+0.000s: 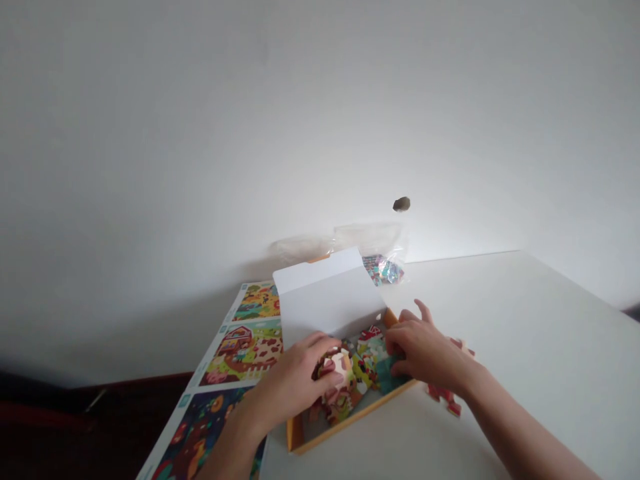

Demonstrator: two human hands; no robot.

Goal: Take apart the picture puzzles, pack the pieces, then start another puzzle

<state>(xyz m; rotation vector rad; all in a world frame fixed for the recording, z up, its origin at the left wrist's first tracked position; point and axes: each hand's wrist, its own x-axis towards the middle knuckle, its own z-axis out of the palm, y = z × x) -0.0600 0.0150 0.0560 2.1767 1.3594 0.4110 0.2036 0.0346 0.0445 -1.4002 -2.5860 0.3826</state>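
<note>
Head camera: an open, shallow cardboard box sits at the lower centre of the frame on a white table. Its long axis slants from lower left up toward the right; its raised lid, white inside, points toward the top of the frame, leaning slightly left. Colourful puzzle pieces fill much of it. The left hand curves around a clump of them, thumb across the front; whether it grips them, I cannot tell. The right hand dips its bent fingers into the box's right end beside teal pieces, one finger raised; its hold cannot be told. Red pieces lie right of the box, a printed sheet left, a clear bag behind.
</note>
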